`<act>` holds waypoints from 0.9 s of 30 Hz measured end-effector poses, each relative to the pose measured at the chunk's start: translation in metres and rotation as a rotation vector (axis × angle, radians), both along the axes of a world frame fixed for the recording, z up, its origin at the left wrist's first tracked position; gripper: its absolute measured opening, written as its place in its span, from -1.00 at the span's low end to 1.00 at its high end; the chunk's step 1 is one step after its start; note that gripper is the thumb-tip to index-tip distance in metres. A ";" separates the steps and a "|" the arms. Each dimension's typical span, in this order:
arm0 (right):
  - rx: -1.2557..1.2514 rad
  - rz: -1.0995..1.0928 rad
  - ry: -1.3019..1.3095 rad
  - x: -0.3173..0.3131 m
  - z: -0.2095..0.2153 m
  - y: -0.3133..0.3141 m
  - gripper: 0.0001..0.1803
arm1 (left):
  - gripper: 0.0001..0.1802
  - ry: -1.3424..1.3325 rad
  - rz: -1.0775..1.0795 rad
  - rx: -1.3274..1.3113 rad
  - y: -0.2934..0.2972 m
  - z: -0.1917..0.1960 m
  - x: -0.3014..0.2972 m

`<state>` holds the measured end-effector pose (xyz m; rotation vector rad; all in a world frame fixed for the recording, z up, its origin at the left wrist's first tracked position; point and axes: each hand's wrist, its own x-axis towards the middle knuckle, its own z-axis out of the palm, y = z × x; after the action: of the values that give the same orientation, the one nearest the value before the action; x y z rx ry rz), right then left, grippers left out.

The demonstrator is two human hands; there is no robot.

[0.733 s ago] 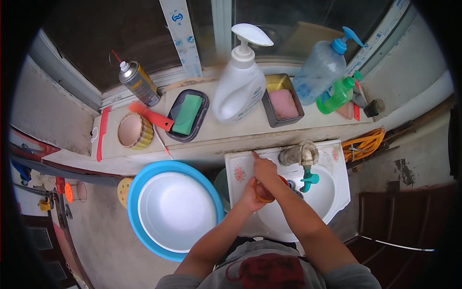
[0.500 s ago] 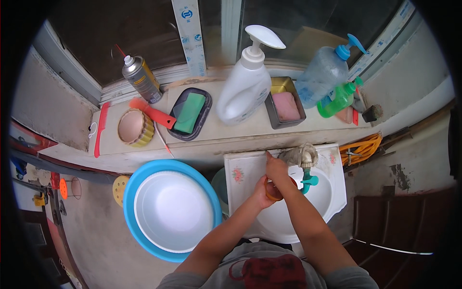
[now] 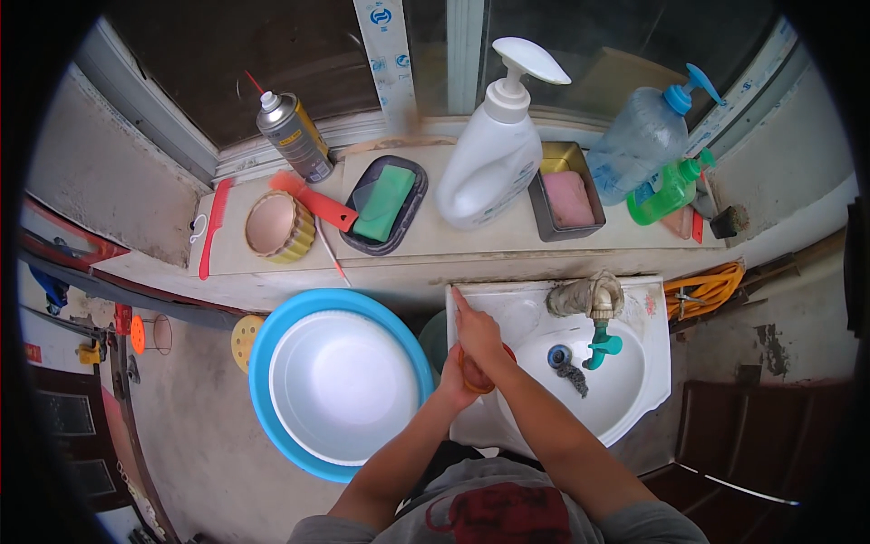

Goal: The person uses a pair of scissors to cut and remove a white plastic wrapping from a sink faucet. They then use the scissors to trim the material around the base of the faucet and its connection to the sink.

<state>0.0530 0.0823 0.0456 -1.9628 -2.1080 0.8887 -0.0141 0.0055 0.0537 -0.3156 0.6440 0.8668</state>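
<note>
Both hands have moved left from the teal tap (image 3: 605, 345). The left hand (image 3: 454, 372) cups an orange bowl (image 3: 478, 389). The right hand (image 3: 478, 333) crosses it, forefinger extended, its grip hidden.

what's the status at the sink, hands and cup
Left hand holding cup over sink. Right hand close by, index finger extended. Grey clump beside drain.

Before me, the pale ledge (image 3: 435, 247) bore, from left to right, a red comb (image 3: 215, 231), a cup (image 3: 294, 243), a can (image 3: 297, 136), a dark tray (image 3: 415, 190), a white bottle (image 3: 489, 172), a tin (image 3: 573, 233), a blue bottle (image 3: 639, 150) and a green bottle (image 3: 662, 197).
</note>
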 end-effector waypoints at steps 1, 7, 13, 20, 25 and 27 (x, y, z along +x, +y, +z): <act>-0.013 0.015 -0.004 0.002 0.001 0.004 -0.44 | -0.50 0.000 -0.003 0.001 0.002 0.002 0.004; 0.001 -0.101 -0.025 0.032 -0.005 -0.006 -0.45 | -0.52 -0.025 -0.122 0.085 -0.007 -0.053 0.029; 0.039 0.014 -0.014 0.015 -0.010 -0.012 -0.45 | -0.53 0.089 0.029 -0.127 -0.012 -0.006 0.023; 0.016 -0.078 0.022 0.015 -0.016 -0.023 -0.47 | -0.51 0.114 -0.069 0.011 -0.021 -0.030 0.014; 0.042 -0.371 -0.024 0.066 -0.019 -0.035 -0.47 | -0.61 0.102 -0.326 0.030 -0.006 -0.035 0.047; 0.077 -0.396 -0.044 0.076 -0.024 -0.032 -0.47 | -0.60 0.114 -0.347 0.045 -0.002 -0.027 0.054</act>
<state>0.1287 0.0501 0.0216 -2.2602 -1.6517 0.6816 0.0399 0.0038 0.0263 -0.1083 0.7576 0.5679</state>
